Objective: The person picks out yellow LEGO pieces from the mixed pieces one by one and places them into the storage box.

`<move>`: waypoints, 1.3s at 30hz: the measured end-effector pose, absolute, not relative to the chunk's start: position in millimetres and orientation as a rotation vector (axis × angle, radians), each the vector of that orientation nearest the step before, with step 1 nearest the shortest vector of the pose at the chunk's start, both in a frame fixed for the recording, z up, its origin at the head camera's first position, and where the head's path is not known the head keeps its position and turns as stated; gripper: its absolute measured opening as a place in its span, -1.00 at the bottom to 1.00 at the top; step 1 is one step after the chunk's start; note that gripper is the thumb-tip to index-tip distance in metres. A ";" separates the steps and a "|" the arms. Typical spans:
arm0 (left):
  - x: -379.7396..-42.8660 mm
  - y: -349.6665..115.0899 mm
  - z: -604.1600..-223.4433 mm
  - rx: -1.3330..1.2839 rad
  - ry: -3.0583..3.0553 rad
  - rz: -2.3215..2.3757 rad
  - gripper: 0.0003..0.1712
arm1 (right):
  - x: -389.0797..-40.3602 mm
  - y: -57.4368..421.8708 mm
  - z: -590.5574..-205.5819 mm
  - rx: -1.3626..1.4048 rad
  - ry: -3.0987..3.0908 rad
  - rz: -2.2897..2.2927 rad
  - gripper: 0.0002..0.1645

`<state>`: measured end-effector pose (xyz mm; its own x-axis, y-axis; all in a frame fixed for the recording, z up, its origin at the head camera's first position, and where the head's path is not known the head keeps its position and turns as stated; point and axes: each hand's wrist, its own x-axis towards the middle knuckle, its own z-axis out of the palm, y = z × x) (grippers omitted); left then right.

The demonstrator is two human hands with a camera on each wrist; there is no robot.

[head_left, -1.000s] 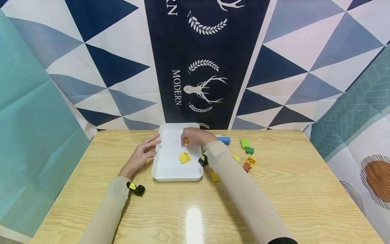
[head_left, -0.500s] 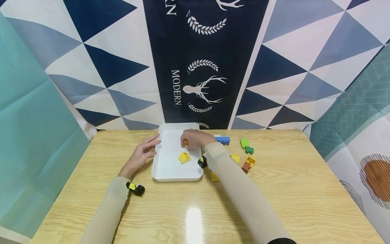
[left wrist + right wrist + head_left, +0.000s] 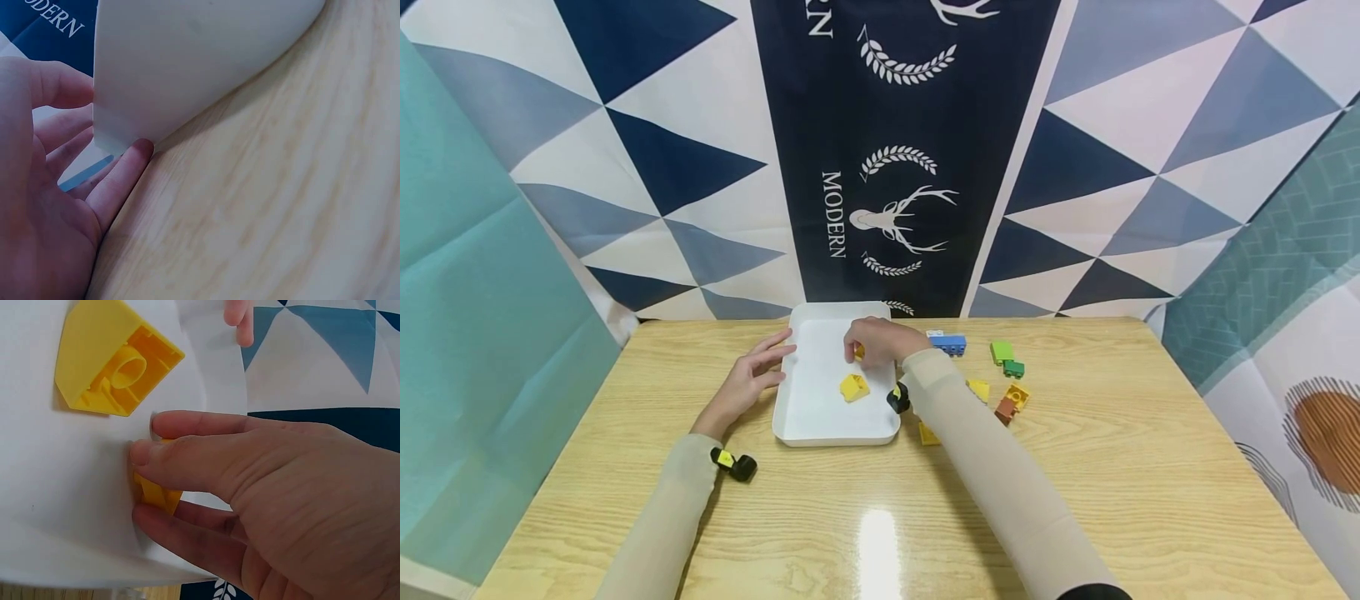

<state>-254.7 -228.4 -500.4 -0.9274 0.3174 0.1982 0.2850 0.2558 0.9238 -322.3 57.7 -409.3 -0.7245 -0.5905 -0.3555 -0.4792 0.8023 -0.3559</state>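
A white tray (image 3: 816,417) lies on the table, with a yellow sloped brick (image 3: 854,387) inside, its hollow underside partly showing in the right wrist view. My right hand (image 3: 883,340) reaches over the tray's right side and pinches an orange-yellow toy brick (image 3: 159,492) between thumb and fingers, low against the tray floor; much of that brick is covered by the fingers. At the tray's left edge my left hand (image 3: 752,379) rests, fingers spread and fingertips touching the wall. The left wrist view shows these fingers against the tray's outer side (image 3: 181,62).
Right of the tray lie a blue brick (image 3: 951,344), a light green brick (image 3: 1002,352), a dark green brick (image 3: 1014,369), a brown brick (image 3: 1006,410) and several yellow ones, some partly behind the right sleeve (image 3: 1000,475). A patterned cloth (image 3: 700,167) hangs behind the table.
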 end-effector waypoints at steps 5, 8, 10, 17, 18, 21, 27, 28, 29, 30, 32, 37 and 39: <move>-254.5 -228.1 -501.2 0.596 2.457 1.817 -0.44 | -321.1 57.7 -407.5 -0.784 2.528 -0.331 -0.76; -254.3 -228.3 -501.2 0.610 2.471 1.807 -0.44 | -320.4 58.0 -407.0 -0.778 2.529 -0.322 -0.77; -254.4 -228.3 -501.2 0.607 2.477 1.805 -0.44 | -319.7 58.6 -406.3 -0.776 2.530 -0.316 -0.77; -254.0 -228.0 -501.3 0.590 2.481 1.805 -0.43 | -315.7 60.5 -400.6 -0.753 2.522 -0.308 -0.75; -253.9 -228.0 -501.1 0.591 2.481 1.803 -0.43 | -315.3 60.4 -399.8 -0.745 2.519 -0.308 -0.74; -253.8 -228.1 -500.7 0.586 2.486 1.793 -0.43 | -315.0 59.7 -397.3 -0.730 2.507 -0.299 -0.73; -254.9 -228.3 -500.2 0.592 2.486 1.784 -0.43 | -318.2 58.0 -393.1 -0.723 2.489 -0.265 -0.69; -255.2 -228.2 -500.2 0.593 2.487 1.783 -0.43 | -319.0 57.8 -392.5 -0.725 2.487 -0.259 -0.69; -255.5 -228.0 -500.2 0.593 2.489 1.781 -0.43 | -319.7 57.8 -391.7 -0.729 2.485 -0.254 -0.69; -255.4 -227.9 -500.2 0.592 2.490 1.782 -0.43 | -320.2 57.9 -391.0 -0.734 2.484 -0.245 -0.69; -254.8 -227.9 -500.1 0.590 2.492 1.780 -0.43 | -320.8 58.4 -388.7 -0.739 2.480 -0.231 -0.68; -253.6 -227.8 -500.6 0.587 2.486 1.784 -0.43 | -322.1 60.4 -379.4 -0.732 2.483 -0.199 -0.64; -253.4 -227.8 -500.8 0.596 2.485 1.787 -0.43 | -322.6 60.7 -374.8 -0.727 2.488 -0.197 -0.62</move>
<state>-253.4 -227.8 -500.8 -0.9266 0.3183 0.2003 0.2912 0.2702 0.9177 -322.6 60.7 -374.8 -0.7112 -0.5361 -0.4547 -0.4577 0.8441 -0.2794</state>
